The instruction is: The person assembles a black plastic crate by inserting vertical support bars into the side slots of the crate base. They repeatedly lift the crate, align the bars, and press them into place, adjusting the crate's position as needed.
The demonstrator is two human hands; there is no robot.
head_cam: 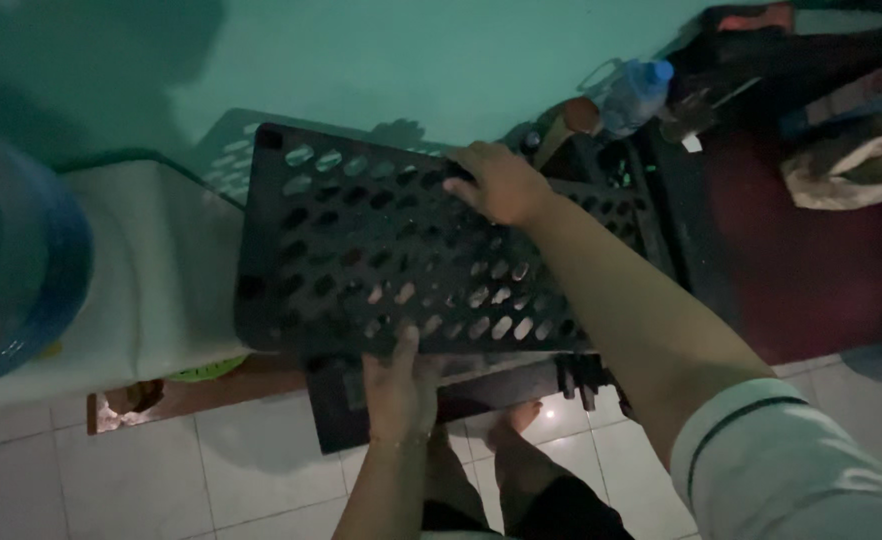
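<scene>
A black plastic panel (pixel 361 250) pierced with many oval holes is held roughly level in front of me, above the floor. My left hand (pixel 399 385) grips its near edge from below, thumb on top. My right hand (pixel 499 183) holds the far edge, fingers curled over it. Beneath and to the right lies more black perforated plastic (pixel 621 195), partly hidden by the panel and my arm.
A white water dispenser (pixel 151 270) with a blue bottle (pixel 11 260) stands at left against the teal wall. A clear plastic bottle (pixel 633 92), bags (pixel 851 140) and a dark red mat (pixel 811 270) sit at right. My bare feet (pixel 521 440) stand on white tiles.
</scene>
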